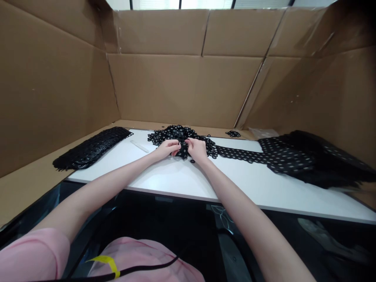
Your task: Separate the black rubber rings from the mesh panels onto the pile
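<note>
My left hand [170, 148] and my right hand [197, 149] are close together at the front of a loose heap of small black rings [176, 132]. Both have curled, pinching fingers. Between the fingertips is some black, light-spotted material [183, 150]; I cannot tell whether it is rings or part of a sheet. From the heap's right side, a black strip with rows of holes [243, 154] runs over the white tabletop [176, 178] to a larger stack of black perforated sheets [290, 154].
A thick bundle of black perforated material [94, 148] lies at the left. Beside it is a narrow translucent strip [139, 146]. A few more rings [233, 134] sit at the back. Cardboard walls [182, 88] enclose the table's back and sides. A black cable [147, 268] crosses in front of me.
</note>
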Motion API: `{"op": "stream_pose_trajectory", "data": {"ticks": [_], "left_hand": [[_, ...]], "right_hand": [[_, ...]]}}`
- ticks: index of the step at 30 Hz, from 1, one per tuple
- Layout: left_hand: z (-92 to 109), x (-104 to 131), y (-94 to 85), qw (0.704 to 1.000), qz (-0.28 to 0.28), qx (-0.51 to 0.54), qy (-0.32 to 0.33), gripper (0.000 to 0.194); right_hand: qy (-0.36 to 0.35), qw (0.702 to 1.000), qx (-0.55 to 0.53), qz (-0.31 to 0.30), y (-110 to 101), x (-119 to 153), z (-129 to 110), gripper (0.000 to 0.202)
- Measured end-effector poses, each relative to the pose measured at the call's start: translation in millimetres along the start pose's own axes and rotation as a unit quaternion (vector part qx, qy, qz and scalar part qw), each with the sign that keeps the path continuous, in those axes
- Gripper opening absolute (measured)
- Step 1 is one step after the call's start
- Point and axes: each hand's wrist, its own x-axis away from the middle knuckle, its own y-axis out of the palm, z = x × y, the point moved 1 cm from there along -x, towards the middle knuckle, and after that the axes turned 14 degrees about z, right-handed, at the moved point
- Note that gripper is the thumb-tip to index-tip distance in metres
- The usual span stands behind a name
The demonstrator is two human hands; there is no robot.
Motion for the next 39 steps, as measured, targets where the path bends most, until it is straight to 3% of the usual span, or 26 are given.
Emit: {"op": "stream_pose_trajectory", "data": {"ticks": [3, 6, 11, 18, 24, 28, 34, 39], "left_hand": [[-3, -1, -5.5, 0.999, 0.026, -0.001, -0.019, 0.020], [-8, -4, -10.3, 0.996, 0.075, 0.025, -0.035, 0.020], [-12, -6, -7.3, 0.998, 0.051, 0.036, -0.021, 0.024], [-9, -6, -10.3, 0.995, 0.084, 0.037, -0.028, 0.023], [-5, -10, -12.8, 0.991, 0.110, 0.065, -0.027, 0.024], [-2, -10, -10.1, 0.990, 0.110, 0.087, -0.027, 0.029], [-14, -9, -6.6, 0.992, 0.091, 0.082, -0.042, 0.037], [-18, -8, -5.3, 0.997, 0.054, 0.036, -0.042, 0.031]], "right_hand": [[0.117, 0.991, 0.005, 0.066, -3, -7, 25, 0.034], [0.153, 0.985, 0.024, 0.070, -3, -9, 42, 0.037], [0.096, 0.995, 0.018, 0.013, 6, -5, 41, 0.029], [0.066, 0.997, -0.032, -0.015, -2, -5, 33, 0.060], [-0.041, 0.985, -0.159, -0.051, -16, 2, 7, 0.023], [-0.074, 0.984, -0.153, -0.048, -11, 9, -7, 0.037], [-0.058, 0.989, -0.139, 0.000, -4, 8, -7, 0.023], [-0.058, 0.990, -0.125, 0.004, -7, 8, -6, 0.019]]}}
